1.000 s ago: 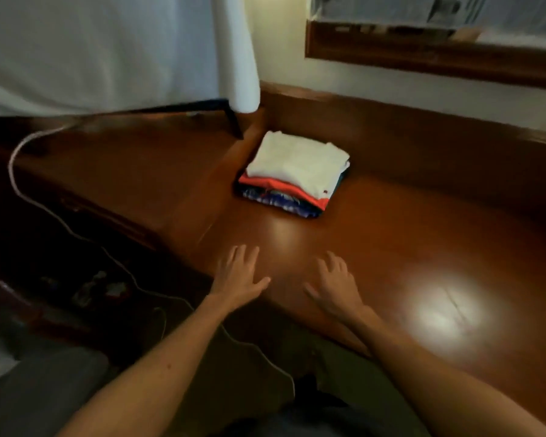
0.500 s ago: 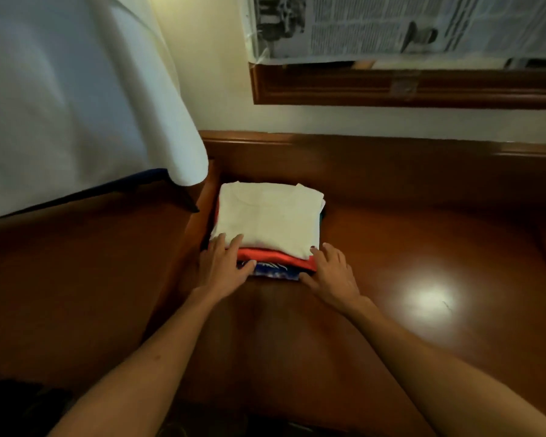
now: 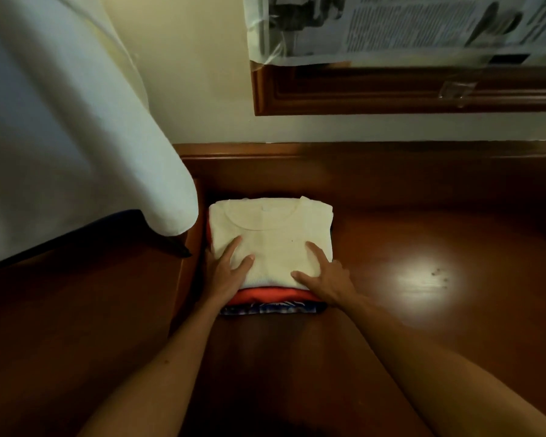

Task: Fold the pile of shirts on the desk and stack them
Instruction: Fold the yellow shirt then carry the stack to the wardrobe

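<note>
A stack of folded shirts sits near the back of the dark wooden desk (image 3: 423, 326). On top lies a cream white shirt (image 3: 275, 238), collar facing the wall. Under it shows the edge of an orange-red shirt (image 3: 271, 294), and below that a blue patterned shirt (image 3: 271, 309). My left hand (image 3: 226, 272) rests flat on the stack's near left corner, fingers spread over the white shirt. Flat on the near right corner lies my right hand (image 3: 323, 274), fingers also apart. Neither hand grips any cloth.
A white cloth (image 3: 60, 137) hangs over a dark-edged board at the left, close to the stack. Behind the desk runs a raised wooden back edge (image 3: 360, 152). A wooden frame (image 3: 391, 93) with newspaper (image 3: 391, 23) hangs on the wall above.
My view has closed in on the stack. Both hands have moved forward from the bare desk, first to the stack's front edge, and now lie on top of the white shirt.
</note>
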Action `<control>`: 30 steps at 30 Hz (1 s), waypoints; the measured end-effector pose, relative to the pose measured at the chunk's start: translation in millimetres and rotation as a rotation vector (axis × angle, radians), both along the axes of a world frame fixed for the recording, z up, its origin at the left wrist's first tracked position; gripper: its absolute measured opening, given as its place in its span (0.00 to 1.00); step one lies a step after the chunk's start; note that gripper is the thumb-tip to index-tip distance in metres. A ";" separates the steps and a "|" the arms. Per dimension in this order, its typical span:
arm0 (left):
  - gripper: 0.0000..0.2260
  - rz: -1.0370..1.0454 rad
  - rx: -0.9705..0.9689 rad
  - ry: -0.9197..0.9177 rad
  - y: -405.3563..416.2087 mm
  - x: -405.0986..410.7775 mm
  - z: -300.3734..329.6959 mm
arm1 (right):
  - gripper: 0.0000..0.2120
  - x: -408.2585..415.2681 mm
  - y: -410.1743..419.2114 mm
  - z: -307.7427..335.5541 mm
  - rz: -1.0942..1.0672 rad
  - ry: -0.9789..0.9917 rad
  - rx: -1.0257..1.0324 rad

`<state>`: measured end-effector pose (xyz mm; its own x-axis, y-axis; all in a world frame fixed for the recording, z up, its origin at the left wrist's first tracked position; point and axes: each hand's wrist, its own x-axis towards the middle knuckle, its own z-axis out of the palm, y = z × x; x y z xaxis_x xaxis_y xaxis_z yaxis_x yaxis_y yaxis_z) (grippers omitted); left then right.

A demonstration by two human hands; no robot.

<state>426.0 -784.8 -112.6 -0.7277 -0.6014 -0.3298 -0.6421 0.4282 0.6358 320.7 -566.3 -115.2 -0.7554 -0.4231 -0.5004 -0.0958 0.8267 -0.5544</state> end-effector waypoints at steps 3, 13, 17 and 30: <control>0.24 0.018 -0.027 -0.030 0.2 -5.4 -5.0 | 0.40 -3.3 -0.5 -6.0 -0.057 -0.086 -0.092; 0.30 -0.007 -0.032 -0.077 55.2 7.3 1.3 | 0.41 -1.6 50.9 -2.0 -0.096 -0.136 -0.203; 0.31 -0.079 -0.014 -0.086 100.7 9.9 1.0 | 0.40 7.2 100.9 -1.9 -0.117 -0.123 -0.214; 0.40 0.019 0.228 -0.063 117.6 15.9 -28.1 | 0.46 21.6 157.4 9.9 -0.504 -0.128 -0.406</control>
